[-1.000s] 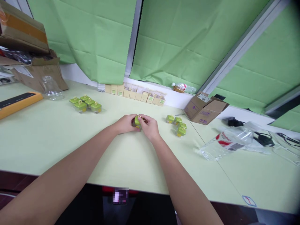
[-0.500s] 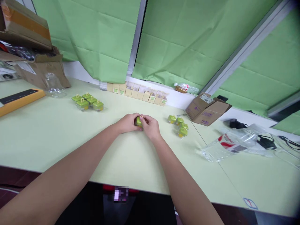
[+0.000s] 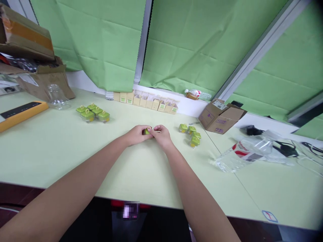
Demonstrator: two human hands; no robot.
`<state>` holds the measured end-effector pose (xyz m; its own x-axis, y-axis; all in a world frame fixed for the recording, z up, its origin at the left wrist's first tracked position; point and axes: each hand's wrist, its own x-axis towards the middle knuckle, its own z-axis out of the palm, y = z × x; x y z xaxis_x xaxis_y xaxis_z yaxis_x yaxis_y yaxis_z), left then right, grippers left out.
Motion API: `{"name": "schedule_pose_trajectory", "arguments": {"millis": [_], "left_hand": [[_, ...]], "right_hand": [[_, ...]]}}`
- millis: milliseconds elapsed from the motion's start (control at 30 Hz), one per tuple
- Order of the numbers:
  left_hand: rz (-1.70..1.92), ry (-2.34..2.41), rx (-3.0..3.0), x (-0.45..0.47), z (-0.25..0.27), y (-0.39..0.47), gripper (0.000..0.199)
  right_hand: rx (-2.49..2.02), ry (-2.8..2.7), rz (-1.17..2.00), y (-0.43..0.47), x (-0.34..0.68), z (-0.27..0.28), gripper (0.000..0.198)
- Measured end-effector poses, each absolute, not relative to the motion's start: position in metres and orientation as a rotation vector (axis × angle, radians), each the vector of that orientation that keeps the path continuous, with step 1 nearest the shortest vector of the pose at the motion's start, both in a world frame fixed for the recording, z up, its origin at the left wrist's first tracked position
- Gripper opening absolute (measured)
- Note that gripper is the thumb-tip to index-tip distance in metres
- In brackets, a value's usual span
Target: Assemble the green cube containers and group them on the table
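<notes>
In the head view, a small container with a green lid (image 3: 147, 131) and a pale ring on top is held over the middle of the table. My left hand (image 3: 137, 135) is closed around its left side. The thumb of my right hand (image 3: 162, 136) presses at the lid beside the ring, its fingers curled behind. A pale sliver shows between that thumb and the fingers; I cannot tell what it is. My hands hide most of the container. Matching green-lidded clear containers stand in a cluster (image 3: 93, 112) to the left and another group (image 3: 193, 134) to the right.
A row of small beige cartons (image 3: 148, 101) lines the back wall. Rightward are a cardboard box (image 3: 218, 117), a large clear plastic bottle (image 3: 239, 153) lying down, and black cables (image 3: 287, 149). Leftward are an orange-edged device (image 3: 24, 116), a clear vessel (image 3: 57, 99) and stacked cardboard boxes (image 3: 29, 30).
My right hand has shifted slightly on the container, and its fingers now sit a little farther from the lid. The whole view has tilted slightly; the container groups stay put.
</notes>
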<state>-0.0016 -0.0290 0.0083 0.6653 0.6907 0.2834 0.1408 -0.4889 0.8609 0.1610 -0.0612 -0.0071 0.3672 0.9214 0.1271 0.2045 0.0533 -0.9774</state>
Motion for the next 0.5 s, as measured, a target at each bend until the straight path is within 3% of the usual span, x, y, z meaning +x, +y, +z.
{"name": "schedule_pose_trajectory", "arguments": {"millis": [233,500], "left_hand": [[0.782,0.697,1.881,0.004,0.006,-0.030,0.022],[0.707,1.068,2.156,-0.044,0.021,-0.047,0.033]], "right_hand": [[-1.289,-1.086,0.973,-0.065,0.163,0.004,0.033],[-1.574,-1.161,0.414,-0.068,0.182,0.013,0.020]]}}
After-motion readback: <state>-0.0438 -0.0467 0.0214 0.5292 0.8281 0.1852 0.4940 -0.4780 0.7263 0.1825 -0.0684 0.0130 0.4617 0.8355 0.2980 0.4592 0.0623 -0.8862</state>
